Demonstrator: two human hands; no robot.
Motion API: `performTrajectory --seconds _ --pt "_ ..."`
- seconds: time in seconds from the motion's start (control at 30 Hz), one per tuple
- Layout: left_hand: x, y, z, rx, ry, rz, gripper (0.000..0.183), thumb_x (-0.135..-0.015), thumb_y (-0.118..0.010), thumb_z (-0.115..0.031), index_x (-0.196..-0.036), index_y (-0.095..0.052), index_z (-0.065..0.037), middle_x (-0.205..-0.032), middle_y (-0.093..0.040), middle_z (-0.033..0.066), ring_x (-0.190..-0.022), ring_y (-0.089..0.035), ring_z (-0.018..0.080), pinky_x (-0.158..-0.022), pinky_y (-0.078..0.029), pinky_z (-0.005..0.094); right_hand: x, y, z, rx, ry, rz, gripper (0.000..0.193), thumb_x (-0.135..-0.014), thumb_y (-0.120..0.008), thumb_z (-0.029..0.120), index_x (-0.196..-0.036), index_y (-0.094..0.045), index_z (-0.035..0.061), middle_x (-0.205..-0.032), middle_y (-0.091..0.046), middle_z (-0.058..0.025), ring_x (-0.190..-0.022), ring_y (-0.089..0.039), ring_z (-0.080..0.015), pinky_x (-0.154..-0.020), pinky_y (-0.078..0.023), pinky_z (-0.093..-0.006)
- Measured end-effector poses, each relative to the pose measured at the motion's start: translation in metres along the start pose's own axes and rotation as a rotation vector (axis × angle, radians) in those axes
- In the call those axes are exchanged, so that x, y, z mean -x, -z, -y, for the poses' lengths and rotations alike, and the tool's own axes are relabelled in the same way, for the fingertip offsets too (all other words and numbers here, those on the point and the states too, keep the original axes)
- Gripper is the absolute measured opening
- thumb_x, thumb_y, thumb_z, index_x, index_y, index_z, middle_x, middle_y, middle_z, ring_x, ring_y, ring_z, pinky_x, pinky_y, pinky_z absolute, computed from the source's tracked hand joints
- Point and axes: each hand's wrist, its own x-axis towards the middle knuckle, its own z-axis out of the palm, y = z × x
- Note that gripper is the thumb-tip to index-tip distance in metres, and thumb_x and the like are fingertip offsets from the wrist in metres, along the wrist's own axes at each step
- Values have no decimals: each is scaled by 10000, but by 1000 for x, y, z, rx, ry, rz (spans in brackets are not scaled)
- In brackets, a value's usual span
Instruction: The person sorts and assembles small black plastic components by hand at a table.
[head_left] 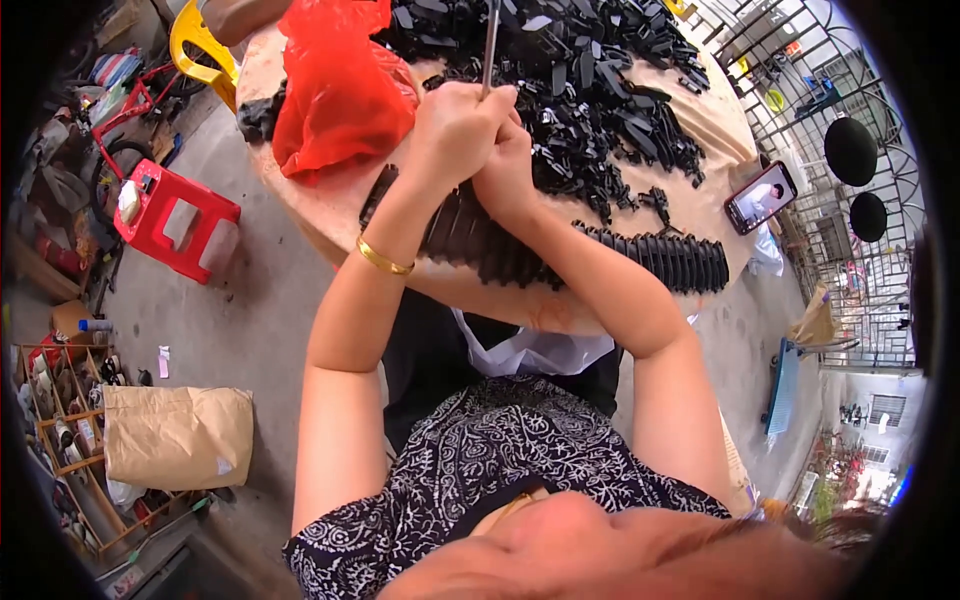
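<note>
Behind clasped left hand (455, 130): rod (491, 45) base.

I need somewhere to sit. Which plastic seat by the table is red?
The low stool standing on the floor left of the table is red; the chair farther back is yellow.
</note>
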Motion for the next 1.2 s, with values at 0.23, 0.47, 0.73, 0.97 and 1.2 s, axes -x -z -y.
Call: performTrajectory --seconds 0.23,0.47,0.73,0.97,1.2 --pt "4 9 -5 -121 128 31 362 -788 -492 -325 -677 -647 -18 -628 -604 156 -623 -604 279 -602 -462 341 4 -14 20 -53 94 -11 99 -788 -539 56 -816 -566 -35 -863 -559 -52 -799 -535 -112 -686 -434 -239" --pt "5 17 -5 -93 99 -12 363 -787 -488 -313 -647 -641 -15 -632 -600 165 -628 -601 291 -606 -459 344 -4 -27 13 -82 97 -33 91 -766 -581 61 -773 -532 -15 -689 -539 -1 -598 -494 -50 -514 -396 -192" --pt "5 21 0 -155 137 -24 343 -782 -494 -299 -668 -636 -8 -628 -599 162 -626 -596 292 -603 -456 344 -1 -29 12 -37 178 -3 72 -775 -565 51 -777 -551 -20 -744 -556 -4 -674 -513 -60 -575 -415 -203" --pt "0 33 5 -134 123 -43 349 -782 -497 -314 -673 -646 -17 -616 -603 150 -616 -602 270 -616 -460 332 -6 -37 12 -121 -23 70 82 -778 -560 50 -777 -568 -32 -845 -570 -29 -765 -540 -84 -641 -432 -213" --pt "8 31 -1 -179 105 -109 323 -781 -511 -283 -677 -646 -9 -614 -597 161 -605 -600 263 -605 -456 340 -8 -43 3 -36 268 -35 82 -756 -592 60 -770 -550 -10 -711 -533 0 -652 -507 -58 -572 -410 -203"
